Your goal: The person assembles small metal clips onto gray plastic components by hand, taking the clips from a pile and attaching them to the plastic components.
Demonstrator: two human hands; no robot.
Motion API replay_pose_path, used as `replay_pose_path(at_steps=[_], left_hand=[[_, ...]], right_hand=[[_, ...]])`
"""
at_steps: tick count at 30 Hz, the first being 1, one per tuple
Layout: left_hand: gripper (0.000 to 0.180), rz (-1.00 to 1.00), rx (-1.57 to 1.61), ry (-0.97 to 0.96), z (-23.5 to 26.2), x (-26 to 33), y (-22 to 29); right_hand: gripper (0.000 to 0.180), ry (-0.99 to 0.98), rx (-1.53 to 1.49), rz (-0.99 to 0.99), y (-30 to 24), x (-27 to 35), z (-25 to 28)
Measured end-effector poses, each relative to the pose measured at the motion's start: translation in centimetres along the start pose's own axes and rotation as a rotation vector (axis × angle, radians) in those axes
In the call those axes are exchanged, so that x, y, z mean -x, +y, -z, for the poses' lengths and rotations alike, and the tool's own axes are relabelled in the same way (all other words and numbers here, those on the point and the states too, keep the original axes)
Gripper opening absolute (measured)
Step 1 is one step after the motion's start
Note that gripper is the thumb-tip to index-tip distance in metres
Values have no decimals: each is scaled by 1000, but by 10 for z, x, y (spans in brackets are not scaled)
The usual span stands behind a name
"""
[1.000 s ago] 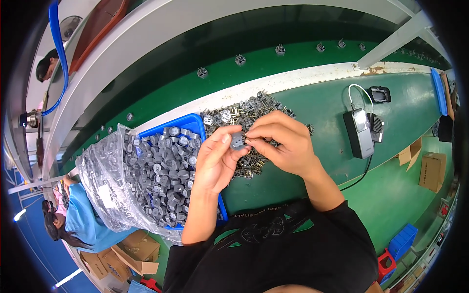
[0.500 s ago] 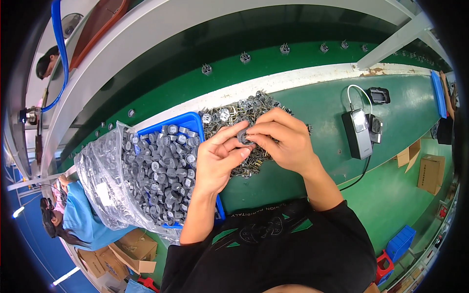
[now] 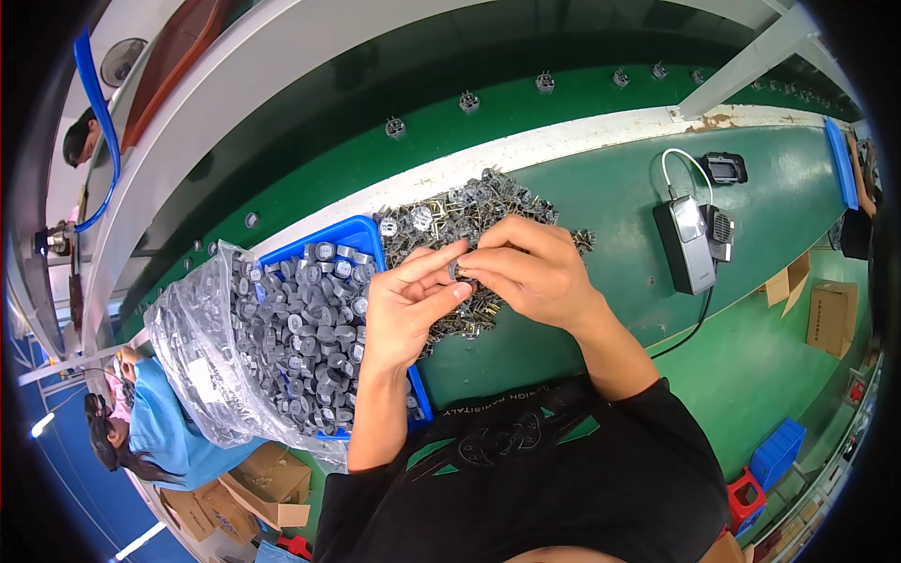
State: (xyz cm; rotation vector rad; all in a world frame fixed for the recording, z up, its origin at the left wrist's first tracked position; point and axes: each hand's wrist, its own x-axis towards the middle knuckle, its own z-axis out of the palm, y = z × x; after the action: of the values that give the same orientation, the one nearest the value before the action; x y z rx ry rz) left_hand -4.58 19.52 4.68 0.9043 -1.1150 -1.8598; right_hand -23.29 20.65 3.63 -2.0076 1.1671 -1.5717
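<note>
Head view: left hand (image 3: 405,310) and right hand (image 3: 530,267) fingers pinch one small grey round part (image 3: 457,271) together. Hands hover over the metal parts pile (image 3: 469,211) beside the blue tray (image 3: 361,230), near the table's (image 3: 610,188) far edge.

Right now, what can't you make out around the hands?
Head view only:
- Small part pinched between left hand and right hand: fingers cover most of it; shape unclear.
- Metal pile: near half hidden under both hands; pieces too small to tell apart.
- Blue bin: bag and left forearm hide its near side.
</note>
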Motion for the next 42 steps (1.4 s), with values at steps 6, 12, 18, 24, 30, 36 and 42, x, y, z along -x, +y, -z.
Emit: replay_pose_path(at_steps=[6, 12, 18, 24, 30, 36, 42], left_hand=[[39, 31, -103, 83, 4, 1, 7], [25, -33, -614, 235, 21, -36, 52], [27, -54, -945, 350, 104, -131, 66], [23, 64, -781, 387, 166, -172, 45], [30, 185, -895, 409, 157, -154, 59], [38, 181, -1699, 671, 248, -127, 86], [35, 310, -1728, 682, 267, -114, 72]], right_hand=[[25, -37, 22, 118, 3, 1, 6], [27, -262, 337, -339, 29, 8, 91], [19, -429, 419, -622, 41, 28, 103], [10, -318, 164, -594, 56, 29, 100], [21, -82, 207, -624, 53, 32, 106], [27, -78, 261, -374, 62, 32, 101], [25, -24, 153, -569, 56, 27, 92]])
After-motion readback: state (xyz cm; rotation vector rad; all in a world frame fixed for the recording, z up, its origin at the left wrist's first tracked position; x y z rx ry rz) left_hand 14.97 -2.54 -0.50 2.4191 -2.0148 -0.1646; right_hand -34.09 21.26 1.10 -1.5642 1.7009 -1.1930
